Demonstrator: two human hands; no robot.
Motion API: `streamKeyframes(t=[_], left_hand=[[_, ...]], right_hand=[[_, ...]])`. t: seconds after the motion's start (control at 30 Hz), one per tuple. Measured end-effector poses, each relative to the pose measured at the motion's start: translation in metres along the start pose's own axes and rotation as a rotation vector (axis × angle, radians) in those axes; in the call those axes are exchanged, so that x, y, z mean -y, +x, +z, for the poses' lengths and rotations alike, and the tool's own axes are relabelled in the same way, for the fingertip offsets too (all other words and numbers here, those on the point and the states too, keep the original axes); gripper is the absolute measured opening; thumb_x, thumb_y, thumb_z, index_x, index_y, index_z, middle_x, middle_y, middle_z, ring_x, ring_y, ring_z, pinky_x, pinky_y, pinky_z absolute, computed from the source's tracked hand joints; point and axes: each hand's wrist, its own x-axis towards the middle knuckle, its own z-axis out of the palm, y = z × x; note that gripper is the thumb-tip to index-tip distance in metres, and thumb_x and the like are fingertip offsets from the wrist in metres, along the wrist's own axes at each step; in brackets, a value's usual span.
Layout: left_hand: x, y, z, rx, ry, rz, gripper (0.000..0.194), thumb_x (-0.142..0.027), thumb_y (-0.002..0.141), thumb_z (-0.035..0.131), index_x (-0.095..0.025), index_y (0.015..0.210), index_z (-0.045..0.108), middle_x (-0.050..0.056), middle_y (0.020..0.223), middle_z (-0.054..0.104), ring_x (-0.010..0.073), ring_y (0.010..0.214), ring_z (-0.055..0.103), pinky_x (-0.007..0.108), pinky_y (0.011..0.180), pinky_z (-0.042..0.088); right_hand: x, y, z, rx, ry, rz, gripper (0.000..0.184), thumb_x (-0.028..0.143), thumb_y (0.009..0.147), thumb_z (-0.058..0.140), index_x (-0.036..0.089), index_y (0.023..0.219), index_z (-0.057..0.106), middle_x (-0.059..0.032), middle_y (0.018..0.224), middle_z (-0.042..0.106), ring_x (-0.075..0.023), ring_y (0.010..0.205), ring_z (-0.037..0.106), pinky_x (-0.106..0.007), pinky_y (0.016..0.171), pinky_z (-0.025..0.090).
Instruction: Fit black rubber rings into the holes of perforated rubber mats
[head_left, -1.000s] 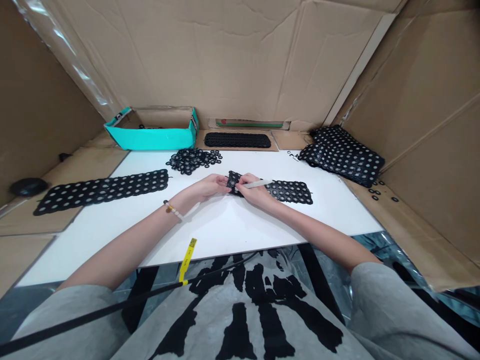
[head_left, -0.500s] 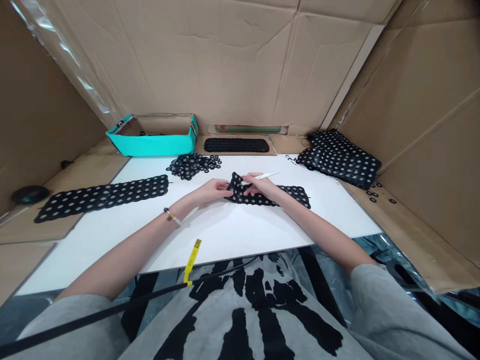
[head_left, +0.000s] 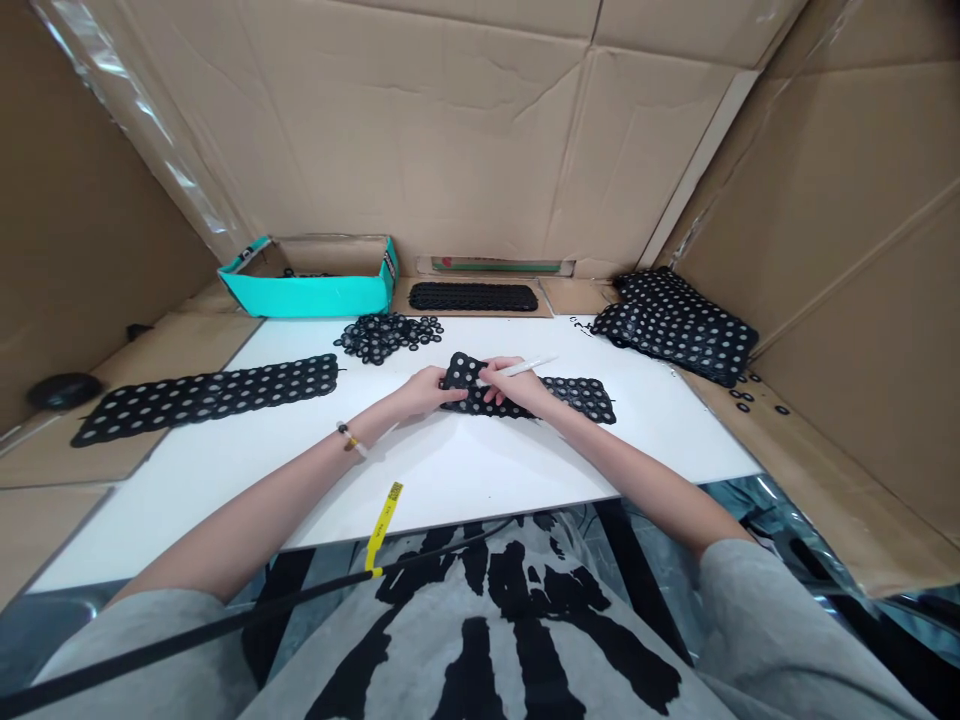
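A black strip [head_left: 577, 396] with rows of round holes, apparently made of joined rings, lies across the white tabletop in front of me. My left hand [head_left: 427, 391] pinches its left end, which is tilted up off the surface. Between the fingers of my right hand [head_left: 511, 384] is a slim white pen-like tool [head_left: 529, 366], its back end pointing up to the right. The tool's front end meets the strip close to my left thumb; its tip is too small to make out. Part of the strip is hidden under my right hand and wrist.
A loose pile of black rings [head_left: 375, 337] sits behind my left hand, near a turquoise box [head_left: 307, 297]. Another holed strip [head_left: 210, 397] lies at left. A folded black bundle [head_left: 480, 296] is at the back, a larger spotted pile [head_left: 686, 325] at right, beside several stray rings [head_left: 742, 406].
The strip's left end has shifted slightly left and now stands flatter toward me. My right hand has turned the white tool so it tilts up more to the right.
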Motion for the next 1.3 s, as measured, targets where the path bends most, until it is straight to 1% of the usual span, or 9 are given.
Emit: streamKeyframes(t=[0.17,0.4,0.63,0.77,0.83,0.9,1.07,1.2,1.3], left_hand=[[-0.003,-0.002,0.000,0.051,-0.193,-0.064,0.041,-0.048,0.062,0.076,-0.014,0.081,0.065,0.002,0.079,0.067,0.0172,0.071,0.056,0.028,0.066,0.041],[-0.004,-0.002,0.006,0.002,-0.366,-0.142,0.038,-0.044,0.061,0.078,-0.013,0.080,0.066,0.006,0.084,0.071,0.0194,0.076,0.060,0.030,0.070,0.044],[-0.013,-0.005,-0.004,0.093,-0.378,-0.180,0.040,-0.044,0.060,0.079,-0.013,0.083,0.069,0.009,0.089,0.073,0.0214,0.079,0.061,0.031,0.070,0.046],[-0.012,-0.005,-0.013,0.176,-0.208,-0.055,0.044,-0.041,0.060,0.077,-0.015,0.094,0.071,0.006,0.096,0.073,0.0226,0.086,0.062,0.030,0.075,0.046],[-0.011,-0.005,-0.015,0.155,-0.114,0.018,0.044,-0.038,0.058,0.078,-0.016,0.096,0.071,0.004,0.095,0.073,0.0230,0.087,0.062,0.030,0.075,0.046],[-0.010,-0.006,-0.014,0.124,-0.061,0.041,0.042,-0.036,0.057,0.077,-0.016,0.093,0.072,0.002,0.090,0.072,0.0230,0.084,0.062,0.030,0.073,0.046],[-0.014,-0.008,-0.011,0.106,-0.095,-0.024,0.040,-0.034,0.057,0.076,-0.014,0.091,0.071,0.003,0.084,0.071,0.0225,0.078,0.061,0.032,0.072,0.046],[-0.021,-0.010,-0.008,0.111,-0.215,-0.102,0.035,-0.031,0.056,0.077,-0.013,0.085,0.070,0.003,0.082,0.071,0.0211,0.077,0.060,0.031,0.072,0.046],[-0.021,-0.008,-0.007,0.108,-0.341,-0.152,0.033,-0.028,0.054,0.079,-0.014,0.082,0.070,0.003,0.085,0.072,0.0205,0.080,0.061,0.031,0.075,0.047]], right_hand=[[-0.004,-0.002,0.002,-0.007,-0.122,-0.050,0.021,0.028,0.077,0.060,0.020,0.060,0.052,0.0006,0.057,0.062,-0.0129,0.048,0.059,-0.021,0.040,0.040],[-0.006,-0.007,0.004,-0.025,-0.189,-0.096,0.021,0.037,0.083,0.054,0.022,0.069,0.051,0.0027,0.055,0.058,-0.0132,0.046,0.053,-0.024,0.047,0.041],[-0.004,-0.007,0.012,-0.139,-0.487,-0.410,0.021,0.026,0.083,0.053,0.020,0.063,0.046,-0.0027,0.081,0.057,-0.0163,0.079,0.056,-0.030,0.079,0.044],[-0.005,-0.005,0.010,-0.097,-0.377,-0.292,0.025,0.031,0.083,0.055,0.019,0.062,0.050,-0.0033,0.091,0.058,-0.0126,0.069,0.056,-0.028,0.070,0.047],[-0.005,-0.005,0.009,-0.066,-0.285,-0.183,0.026,0.033,0.081,0.056,0.018,0.061,0.051,-0.0039,0.102,0.058,-0.0099,0.061,0.055,-0.027,0.063,0.048],[-0.005,-0.007,0.008,-0.050,-0.255,-0.136,0.024,0.031,0.078,0.058,0.018,0.059,0.054,-0.0042,0.110,0.058,-0.0107,0.066,0.057,-0.028,0.065,0.049],[-0.006,-0.009,0.009,-0.075,-0.337,-0.202,0.020,0.031,0.074,0.062,0.019,0.058,0.061,-0.0045,0.106,0.059,-0.0193,0.097,0.060,-0.034,0.096,0.043],[-0.008,-0.009,0.010,-0.082,-0.349,-0.217,0.022,0.031,0.078,0.059,0.019,0.059,0.060,-0.0056,0.104,0.059,-0.0208,0.101,0.059,-0.035,0.098,0.041],[-0.011,-0.009,0.011,-0.092,-0.409,-0.327,0.021,0.031,0.081,0.057,0.019,0.064,0.060,-0.0066,0.104,0.059,-0.0214,0.105,0.057,-0.035,0.099,0.041]])
